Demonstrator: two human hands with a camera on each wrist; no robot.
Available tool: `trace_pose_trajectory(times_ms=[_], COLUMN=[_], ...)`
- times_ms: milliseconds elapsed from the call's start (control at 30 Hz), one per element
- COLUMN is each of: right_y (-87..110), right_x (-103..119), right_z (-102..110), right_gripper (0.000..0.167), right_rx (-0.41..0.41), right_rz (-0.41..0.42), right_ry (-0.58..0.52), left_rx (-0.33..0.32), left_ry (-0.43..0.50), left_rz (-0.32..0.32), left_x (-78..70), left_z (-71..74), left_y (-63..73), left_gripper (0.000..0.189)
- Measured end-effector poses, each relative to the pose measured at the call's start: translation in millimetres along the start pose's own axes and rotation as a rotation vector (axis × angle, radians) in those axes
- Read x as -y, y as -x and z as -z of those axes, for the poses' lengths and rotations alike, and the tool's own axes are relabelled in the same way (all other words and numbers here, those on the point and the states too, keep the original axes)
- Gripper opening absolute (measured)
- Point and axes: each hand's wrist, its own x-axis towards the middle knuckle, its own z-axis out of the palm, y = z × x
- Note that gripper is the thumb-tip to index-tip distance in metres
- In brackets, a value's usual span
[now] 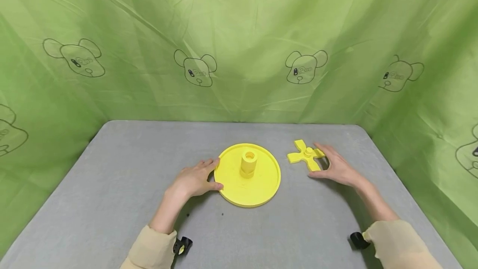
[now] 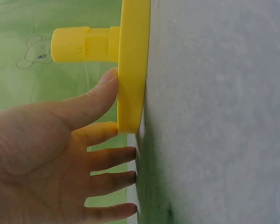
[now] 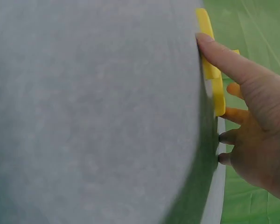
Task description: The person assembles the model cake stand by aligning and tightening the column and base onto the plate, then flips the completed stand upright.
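Beige sleeves (image 1: pixel 151 249) reach in from the bottom edge, a small black device (image 1: pixel 183 245) at the left cuff, the forearms angled inward over a grey table (image 1: pixel 142 157). Left hand (image 1: pixel 194 179) lies palm inward, thumb and fingers spread, thumb and index touching the left rim of a yellow disc (image 1: pixel 259 190) whose upright post (image 1: pixel 248 165) rises near its middle; the remaining fingertips reach down to the tabletop. Right hand (image 1: pixel 334 167) arches, thumb and fingers parted around the right side of a flat yellow four-armed piece (image 1: pixel 304 157), right of the disc
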Motion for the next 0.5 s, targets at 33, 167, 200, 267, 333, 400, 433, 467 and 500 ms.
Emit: trace_pose_trajectory(times_ms=[33,167,200,267,333,400,433,467,500], right_y=[-0.8,-2.2,-2.0,-1.4,-1.0,-1.0,-1.2,-1.6,-2.0], right_x=[-2.3,-9.7,-10.4,-11.0,-10.0,-8.3,-7.0,-5.7,-3.9], right_z=[-0.7,-3.9,-4.4,-4.9,-4.6,-3.5,-2.7,-1.7,-0.5], right_gripper=[0.110,0.110,0.110,0.110,0.111,0.110,0.110,0.110,0.109], right_rx=[0.003,-0.004,-0.006,-0.013,-0.023,-0.037,-0.047,-0.056,-0.068], right_rz=[0.002,0.004,0.001,-0.010,-0.018,-0.016,-0.012,-0.007,-0.002], right_ry=[0.011,0.051,0.053,0.045,0.025,-0.003,-0.018,-0.033,-0.046], left_rx=[-0.001,-0.009,-0.009,-0.011,-0.012,-0.011,-0.012,-0.012,-0.012], left_ry=[0.000,-0.002,-0.002,-0.001,0.000,0.004,0.004,0.005,0.005], left_rz=[0.000,-0.005,-0.005,-0.007,-0.006,-0.004,-0.003,-0.002,-0.002], left_x=[0.2,1.0,0.9,1.2,1.3,1.3,1.3,1.1,1.0], left_z=[-0.4,-1.7,-1.8,-2.3,-2.4,-2.3,-2.2,-2.1,-2.1], left_y=[-0.3,-0.7,-0.7,-0.9,-1.3,-1.5,-1.6,-1.6,-1.5], left_gripper=[0.086,0.086,0.086,0.086,0.086,0.086,0.086,0.086,0.086])
